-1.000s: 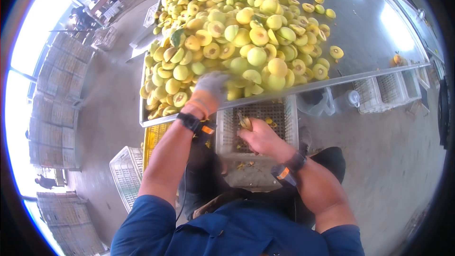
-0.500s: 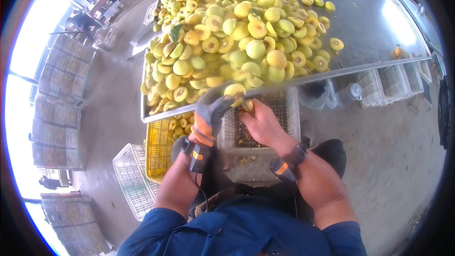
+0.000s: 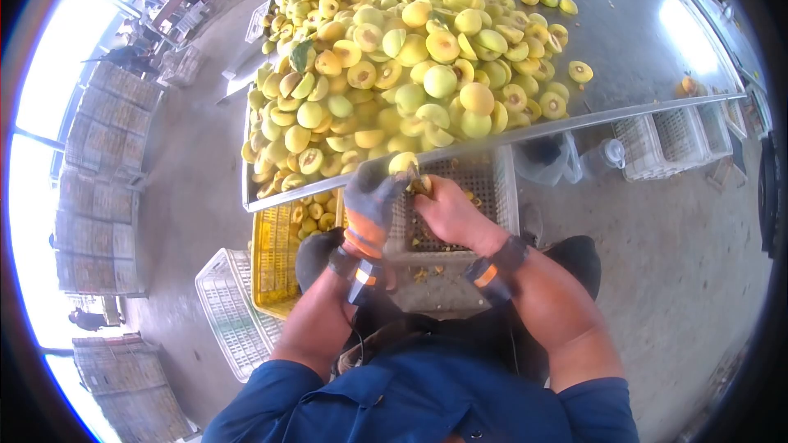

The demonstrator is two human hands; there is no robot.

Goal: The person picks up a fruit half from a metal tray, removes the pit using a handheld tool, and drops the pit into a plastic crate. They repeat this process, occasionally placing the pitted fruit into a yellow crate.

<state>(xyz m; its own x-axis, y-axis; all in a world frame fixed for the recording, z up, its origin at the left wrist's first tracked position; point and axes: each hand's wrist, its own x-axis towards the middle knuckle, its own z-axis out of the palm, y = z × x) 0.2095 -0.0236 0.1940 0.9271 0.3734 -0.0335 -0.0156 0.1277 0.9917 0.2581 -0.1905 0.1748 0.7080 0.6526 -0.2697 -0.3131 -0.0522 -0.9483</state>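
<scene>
My left hand [image 3: 371,201], in a grey glove with an orange cuff, is closed around a yellow-green peach half [image 3: 403,163] just in front of the table's metal edge. My bare right hand [image 3: 453,212] grips a small pitting tool [image 3: 421,184], mostly hidden by the fingers, its end right at the fruit. Both hands are above a white plastic crate [image 3: 510,205] with a dark slatted bottom and bits of fruit in it. Just beyond the hands lies a large heap of halved peaches [image 3: 410,51].
The heap rests on a metal-topped table [image 3: 632,41] with a raised front rim. At left stand a yellow crate [image 3: 275,258] holding peach halves and a white crate [image 3: 234,312]. More white crates [image 3: 677,148] stand under the table at right. Stacked crates [image 3: 97,230] line the far left.
The peach half has turned in my left hand, and less of it shows. My left wrist has shifted slightly right and down. My right hand stays close by with the tool.
</scene>
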